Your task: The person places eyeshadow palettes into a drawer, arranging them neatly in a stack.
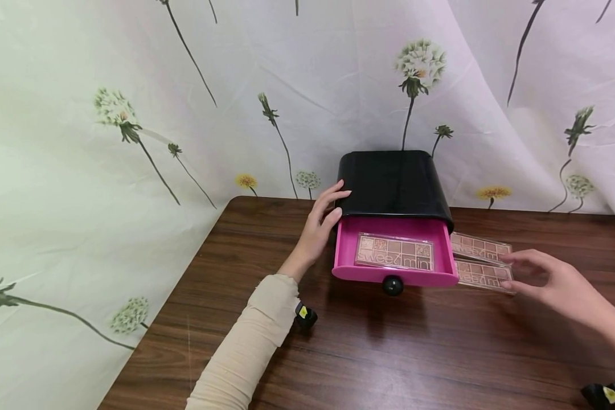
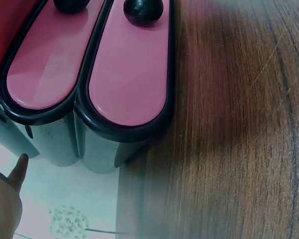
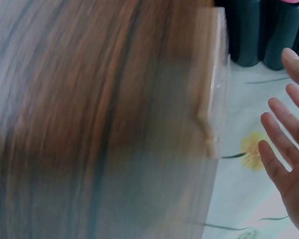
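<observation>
A black drawer cabinet [image 1: 389,182] stands against the backdrop with its top pink drawer [image 1: 361,274] pulled out. One eyeshadow palette [image 1: 394,252] lies inside that drawer. My left hand [image 1: 320,225] rests against the cabinet's left side, its fingers extended along the upper edge. On the table, right of the drawer, lie two similar palettes, a rear one [image 1: 482,248] and a front one [image 1: 484,275]. At their right ends is my right hand [image 1: 558,285], thumb and fingers spread apart. The right wrist view shows the fingers [image 3: 276,129] loosely extended, beside the palettes' edges [image 3: 212,84].
Below the open drawer, the left wrist view shows two shut pink drawers, a middle one [image 2: 55,59] and a lowest one [image 2: 132,74], with black knobs. A floral cloth [image 1: 307,85] hangs behind the brown wooden table [image 1: 266,256]. Straps with black devices [image 1: 305,314] are worn at both wrists.
</observation>
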`<state>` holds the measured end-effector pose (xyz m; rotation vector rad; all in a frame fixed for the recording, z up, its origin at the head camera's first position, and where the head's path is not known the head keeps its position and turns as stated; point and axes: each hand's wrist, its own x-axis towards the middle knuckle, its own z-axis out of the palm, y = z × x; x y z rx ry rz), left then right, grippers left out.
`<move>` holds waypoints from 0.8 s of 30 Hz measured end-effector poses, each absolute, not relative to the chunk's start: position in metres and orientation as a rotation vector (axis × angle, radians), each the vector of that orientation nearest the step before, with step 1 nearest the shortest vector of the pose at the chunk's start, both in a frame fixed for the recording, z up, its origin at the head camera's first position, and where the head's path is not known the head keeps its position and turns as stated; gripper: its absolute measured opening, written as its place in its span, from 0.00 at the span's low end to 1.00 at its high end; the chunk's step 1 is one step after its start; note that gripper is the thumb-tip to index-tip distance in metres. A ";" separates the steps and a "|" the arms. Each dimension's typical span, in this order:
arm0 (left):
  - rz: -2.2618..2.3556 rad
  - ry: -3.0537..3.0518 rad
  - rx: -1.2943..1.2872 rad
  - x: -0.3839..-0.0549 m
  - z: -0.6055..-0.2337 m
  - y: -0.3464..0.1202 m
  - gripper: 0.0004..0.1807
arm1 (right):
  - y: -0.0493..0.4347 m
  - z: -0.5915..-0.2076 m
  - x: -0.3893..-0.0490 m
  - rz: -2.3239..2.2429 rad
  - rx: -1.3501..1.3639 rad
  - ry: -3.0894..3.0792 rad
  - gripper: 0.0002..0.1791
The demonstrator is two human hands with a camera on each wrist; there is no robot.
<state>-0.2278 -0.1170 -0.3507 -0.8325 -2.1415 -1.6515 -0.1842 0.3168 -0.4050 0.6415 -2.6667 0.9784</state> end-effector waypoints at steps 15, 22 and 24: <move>-1.597 -2.147 -0.844 -0.254 -0.381 -0.122 0.25 | 0.334 -0.429 -0.201 0.790 0.704 -2.803 0.32; -1.588 -2.197 -0.836 -0.248 -0.373 -0.124 0.24 | 0.333 -0.434 -0.207 0.732 0.741 -2.837 0.33; -1.607 -2.204 -0.837 -0.240 -0.363 -0.123 0.24 | 0.332 -0.434 -0.207 0.721 0.747 -2.837 0.33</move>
